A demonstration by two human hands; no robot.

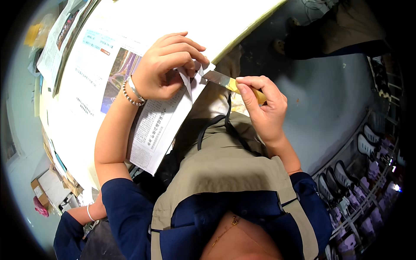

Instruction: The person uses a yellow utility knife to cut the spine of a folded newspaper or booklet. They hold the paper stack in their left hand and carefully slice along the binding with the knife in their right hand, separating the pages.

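Note:
My right hand (264, 104) is closed round the yellow handle of a knife (216, 79), thumb on top. Its flat metal blade points left, the tip at a folded scrap of paper by my left fingertips. My left hand (169, 65) has its fingers bent over the table edge and is closed on a raised flap of newspaper (158, 125). The printed sheet hangs past the table's edge beneath my left wrist. What lies under the curled fingers is partly hidden.
The white table (173, 17) curves away ahead. More newspaper (93, 73) lies on it at left, with a stack of papers (65, 47) beyond. Another person's arm (86, 214) is at lower left; a person's leg (333, 32) is at upper right. Racks of shoes (342, 177) stand at right.

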